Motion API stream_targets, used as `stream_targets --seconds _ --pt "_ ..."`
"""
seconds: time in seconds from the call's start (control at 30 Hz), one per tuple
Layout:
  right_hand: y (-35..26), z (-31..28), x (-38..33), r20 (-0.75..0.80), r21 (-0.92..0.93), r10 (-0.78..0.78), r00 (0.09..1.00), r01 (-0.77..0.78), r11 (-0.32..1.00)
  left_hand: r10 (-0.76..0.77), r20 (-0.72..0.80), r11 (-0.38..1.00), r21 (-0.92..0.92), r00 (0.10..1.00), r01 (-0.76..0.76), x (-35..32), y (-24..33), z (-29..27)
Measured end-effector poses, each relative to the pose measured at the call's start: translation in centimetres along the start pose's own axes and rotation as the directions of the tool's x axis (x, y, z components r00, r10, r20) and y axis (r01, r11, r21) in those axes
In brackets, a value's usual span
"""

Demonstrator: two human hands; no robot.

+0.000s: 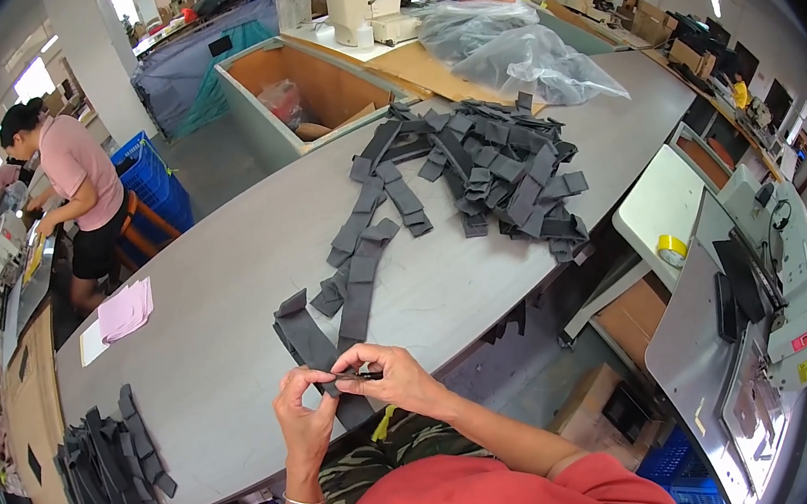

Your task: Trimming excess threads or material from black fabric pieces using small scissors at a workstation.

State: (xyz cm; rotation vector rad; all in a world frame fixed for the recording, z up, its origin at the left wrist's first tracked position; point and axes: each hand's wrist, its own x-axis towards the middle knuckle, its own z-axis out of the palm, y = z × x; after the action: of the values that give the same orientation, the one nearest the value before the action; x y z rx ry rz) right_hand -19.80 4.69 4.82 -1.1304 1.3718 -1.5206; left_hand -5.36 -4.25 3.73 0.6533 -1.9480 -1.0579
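Both hands meet at the table's near edge over a dark grey fabric strip (308,334). With thumb and forefinger, my left hand (305,411) pinches the strip's folded edge. My right hand (398,379) is closed right beside it, fingertips almost touching the left ones. A small dark thing shows under the right fingers; whether it is part of the strip or a tool, I cannot tell. Linked lengths of the same fabric (360,287) run from the hands up to a large heap of grey strips (499,168).
A stack of strips (112,453) lies at the table's near left, below pink paper sheets (125,309). Behind the heap are clear plastic bags (519,50) and a sewing machine (374,2). Another machine (805,301) stands right. A person in pink (81,167) works at far left.
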Motion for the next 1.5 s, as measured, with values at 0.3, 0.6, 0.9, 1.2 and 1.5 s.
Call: stream_targets --seconds 0.3,0.6,0.9,1.2,1.5 --pt "0.7 0.6 -0.9 0.006 0.195 0.096 0.995 -0.095 0.976 -0.039 -0.001 0.995 -0.095 0.999 0.039 -1.2 -0.3 0.2" --pt "0.9 1.2 -2.7 -0.004 0.201 0.207 0.978 -0.202 0.959 -0.112 0.139 0.910 -0.384 0.984 0.158 -3.5 0.9 -1.5" --pt "2.0 2.4 -4.2 0.074 0.264 0.141 0.987 -0.156 0.952 -0.376 -0.018 0.867 -0.360 0.926 0.345 -5.6 0.1 -1.1" --pt "0.5 0.3 -4.0 -0.058 0.080 0.064 0.996 -0.059 0.995 -0.322 -0.098 0.865 -0.435 0.942 0.250 -5.1 1.1 -1.3" --pt "0.0 -0.2 -5.8 -0.041 -0.413 -0.253 0.967 0.214 0.885 -0.297 -0.073 0.875 -0.420 0.952 0.241 -5.4 1.3 -1.1"
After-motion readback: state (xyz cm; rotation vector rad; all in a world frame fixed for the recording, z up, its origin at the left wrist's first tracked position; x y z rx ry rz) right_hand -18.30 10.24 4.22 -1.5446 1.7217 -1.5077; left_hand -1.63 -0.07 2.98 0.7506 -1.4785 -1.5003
